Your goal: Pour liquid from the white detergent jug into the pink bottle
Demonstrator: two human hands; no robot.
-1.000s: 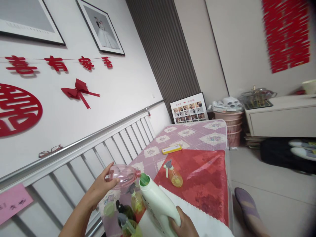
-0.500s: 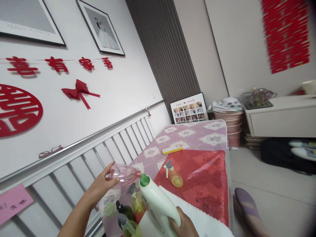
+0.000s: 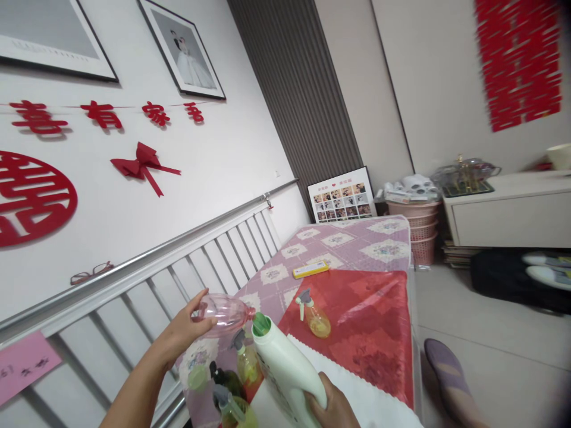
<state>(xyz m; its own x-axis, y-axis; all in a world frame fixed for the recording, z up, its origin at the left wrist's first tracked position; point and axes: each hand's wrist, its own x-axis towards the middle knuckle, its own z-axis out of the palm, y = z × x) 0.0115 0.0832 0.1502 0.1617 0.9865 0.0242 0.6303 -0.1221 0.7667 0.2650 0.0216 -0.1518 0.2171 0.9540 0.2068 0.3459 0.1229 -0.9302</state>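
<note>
Table (image 3: 379, 321) w/ red and pink cloths, by a white wall. Right hand (image 3: 332, 410), cut off at 6 o'clock, wraps the white jug (image 3: 285, 368); green spout meets the pink bottle (image 3: 223, 312), empty-looking, fingers of left hand (image 3: 182, 336) curled round it. Spray bottle (image 3: 314, 318) w/ yellow liquid at 1 o'clock. Bottles below partly hidden.

Bottles, frames and baskets, counted

Two hands are in view, the left hand (image 3: 185, 333) and the right hand (image 3: 332, 410), each with one bottle: one clear pink bottle (image 3: 223, 314) and one white jug (image 3: 288, 371). One lone spray bottle (image 3: 314, 315) stands on the red cloth (image 3: 370, 324), and about four more bottles cluster (image 3: 227, 380) below. One yellow box (image 3: 311, 269). Two framed pictures (image 3: 185, 50) on the wall, one photo board (image 3: 341, 195), one red bow (image 3: 143, 163), three stacked pink baskets (image 3: 419, 232), one slipper (image 3: 450, 380).
</note>
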